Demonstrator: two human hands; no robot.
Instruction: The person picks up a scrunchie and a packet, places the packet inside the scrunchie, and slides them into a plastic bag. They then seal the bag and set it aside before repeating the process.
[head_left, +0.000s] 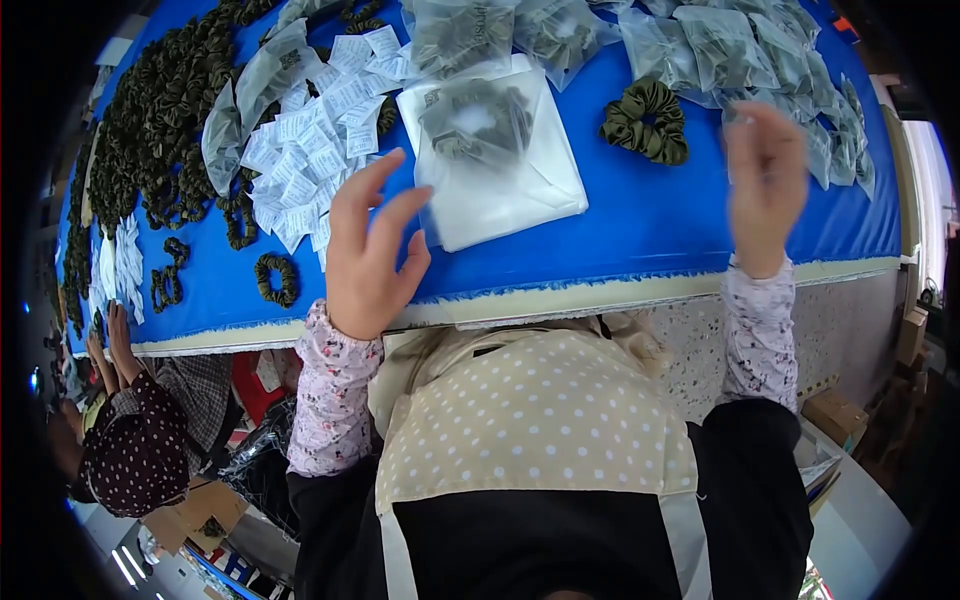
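My left hand (372, 250) has its fingers apart, beside a stack of clear-white plastic bags (510, 205). A bagged dark green scrunchie (476, 122) lies on top of that stack, close to my left fingertips. Bent and blurred, the fingers of my right hand (768, 180) are at the edge of the bagged scrunchies (810, 125) on the right; I cannot tell whether they hold anything. Between my hands, nearer the right one, a loose olive-green scrunchie (645, 122) rests on the blue table cover (640, 215).
Small printed paper slips (315, 145) are heaped left of the stack. Beyond them spreads a large pile of dark green scrunchies (165, 110). More bagged scrunchies (560, 38) line the back. At the far left, another person's hands (118, 340) are at the table edge.
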